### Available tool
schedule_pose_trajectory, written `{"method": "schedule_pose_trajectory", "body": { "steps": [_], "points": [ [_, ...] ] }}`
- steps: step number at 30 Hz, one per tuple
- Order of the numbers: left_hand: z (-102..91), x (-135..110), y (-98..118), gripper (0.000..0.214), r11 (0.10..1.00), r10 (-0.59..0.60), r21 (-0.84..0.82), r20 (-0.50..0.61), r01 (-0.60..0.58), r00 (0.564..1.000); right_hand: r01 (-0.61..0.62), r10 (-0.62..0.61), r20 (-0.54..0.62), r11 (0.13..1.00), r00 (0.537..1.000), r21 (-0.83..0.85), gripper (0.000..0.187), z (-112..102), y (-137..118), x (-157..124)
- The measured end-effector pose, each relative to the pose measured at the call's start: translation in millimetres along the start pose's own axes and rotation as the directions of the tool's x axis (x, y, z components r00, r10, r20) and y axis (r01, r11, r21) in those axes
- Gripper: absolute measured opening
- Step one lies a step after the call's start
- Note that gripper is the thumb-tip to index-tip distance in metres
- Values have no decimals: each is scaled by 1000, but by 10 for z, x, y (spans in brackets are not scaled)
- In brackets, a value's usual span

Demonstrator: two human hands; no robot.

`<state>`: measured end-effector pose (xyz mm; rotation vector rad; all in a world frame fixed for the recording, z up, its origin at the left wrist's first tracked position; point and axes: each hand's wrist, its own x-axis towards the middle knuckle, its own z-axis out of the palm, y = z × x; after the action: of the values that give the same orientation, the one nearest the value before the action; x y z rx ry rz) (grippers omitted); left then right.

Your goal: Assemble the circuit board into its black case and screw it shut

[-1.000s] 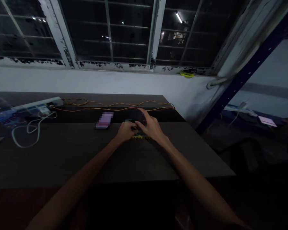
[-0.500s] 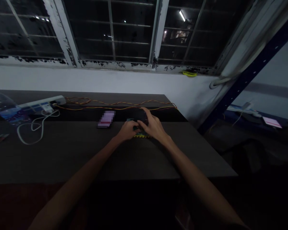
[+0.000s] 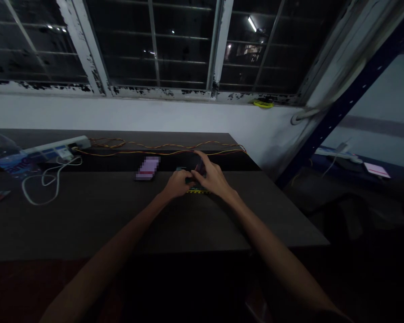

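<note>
At the middle of the dark desk lies a small dark green item with a yellow-and-black patterned front edge (image 3: 198,191). My hands cover most of it, and its kind cannot be made out in the dim light. My left hand (image 3: 177,183) is on its left side, fingers curled and thumb toward the middle. From the right, my right hand (image 3: 216,178) reaches over it, with the index finger raised and arched and the thumb touching near the left fingertips. A dark part shows between that index finger and thumb.
Left of my hands lies a phone (image 3: 148,168) with its screen lit. Farther left are a power strip (image 3: 59,147), a white cable (image 3: 40,204) and a plastic bottle (image 3: 6,152). Twisted wires (image 3: 168,146) run along the back. A blue metal post (image 3: 340,112) stands at right.
The view has shifted slightly. My right index finger and thumb have moved a little around the item, while my left hand stays at its left side.
</note>
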<state>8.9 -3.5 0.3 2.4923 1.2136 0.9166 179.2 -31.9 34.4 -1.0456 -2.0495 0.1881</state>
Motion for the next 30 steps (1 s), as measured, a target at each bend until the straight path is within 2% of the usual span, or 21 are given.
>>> {"method": "schedule_pose_trajectory", "body": {
  "steps": [5, 17, 30],
  "points": [
    [26, -6, -26, 10, 999, -33, 6, -25, 33, 999, 24, -24, 8, 1000, 1000, 19, 64, -14, -29, -2],
    [-31, 19, 14, 13, 997, 13, -70, 50, -10, 999, 39, -39, -20, 999, 999, -3, 60, 22, 48, -4],
    [3, -2, -29, 8, 997, -42, -70, -24, 40, 999, 45, -45, -16, 999, 999, 30, 63, 24, 28, 4]
  ]
}}
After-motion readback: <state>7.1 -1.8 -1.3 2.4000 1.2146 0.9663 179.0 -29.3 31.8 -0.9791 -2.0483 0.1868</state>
